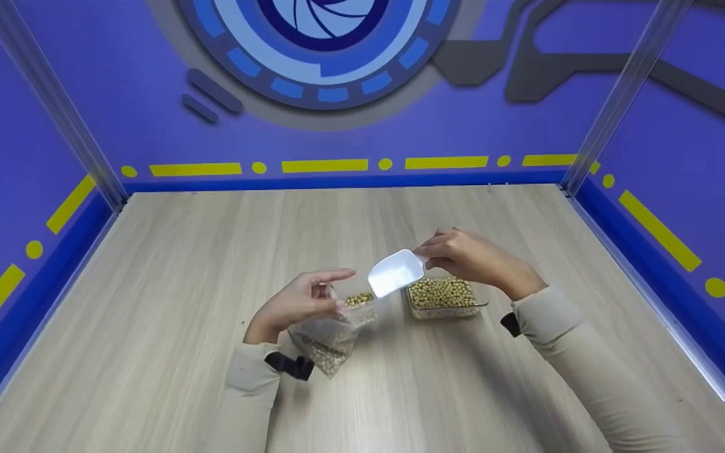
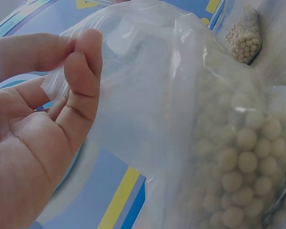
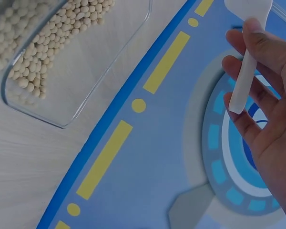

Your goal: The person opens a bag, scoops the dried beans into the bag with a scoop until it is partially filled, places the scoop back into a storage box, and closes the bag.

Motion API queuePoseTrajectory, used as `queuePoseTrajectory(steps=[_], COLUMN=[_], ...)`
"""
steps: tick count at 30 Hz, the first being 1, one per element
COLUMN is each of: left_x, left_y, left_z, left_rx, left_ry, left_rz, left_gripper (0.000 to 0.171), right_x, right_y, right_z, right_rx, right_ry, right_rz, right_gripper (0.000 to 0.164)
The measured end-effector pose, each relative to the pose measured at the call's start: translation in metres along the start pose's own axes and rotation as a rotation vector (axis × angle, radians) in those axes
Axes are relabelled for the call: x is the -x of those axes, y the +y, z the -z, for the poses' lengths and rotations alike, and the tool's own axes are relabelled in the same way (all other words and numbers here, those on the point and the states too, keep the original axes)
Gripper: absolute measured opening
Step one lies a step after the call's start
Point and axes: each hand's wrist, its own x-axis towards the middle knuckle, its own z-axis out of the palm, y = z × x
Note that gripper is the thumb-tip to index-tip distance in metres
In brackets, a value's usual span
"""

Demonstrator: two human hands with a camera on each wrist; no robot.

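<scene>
My left hand (image 1: 299, 302) pinches the rim of a clear plastic bag (image 2: 133, 90) between thumb and fingers. Round, pale yellow beans (image 2: 248, 162) fill the lower part of the bag, and its mouth gapes toward the scoop. A white scoop (image 1: 396, 273) is held tilted over the bag's mouth, its broad part showing plain white. My right hand (image 1: 469, 259) grips the scoop by its handle (image 3: 244, 81), thumb on top and fingers beneath. Just below that hand stands a rectangular glass container (image 1: 447, 311) with many of the same beans (image 1: 441, 293).
The container and bag are on a light wood-grain table (image 1: 180, 264). Blue-purple panels (image 1: 350, 145) with yellow markings enclose its back and sides. Black straps (image 1: 290, 365) sit on both wrists over beige sleeves.
</scene>
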Motion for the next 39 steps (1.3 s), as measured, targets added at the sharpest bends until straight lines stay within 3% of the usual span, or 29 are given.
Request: queuePoseTrajectory(steps=[13,23,30,39], left_x=[0.002,0.001,0.001,0.003], left_y=[0.001,0.004,0.009,0.008], left_z=[0.004,0.008,0.009,0.016], left_rx=[-0.067,-0.14,-0.239,-0.375], left_ry=[0.035,0.028,0.025,-0.018], left_rz=[0.056,0.079,0.071,0.039], left_gripper=[0.057,0.049,0.046,0.045], right_x=[0.019,0.045,0.059,0.068], right_y=[0.014,0.03,0.037,0.039], right_z=[-0.007,-0.02,-0.028,-0.036], right_rx=[-0.051,-0.061,-0.087,-0.068], right_ry=[0.03,0.014,-0.031,-0.067], right_rz=[-0.058,-0.177,-0.284,-0.314], right_gripper=[0.027,0.024,0.025,0.024])
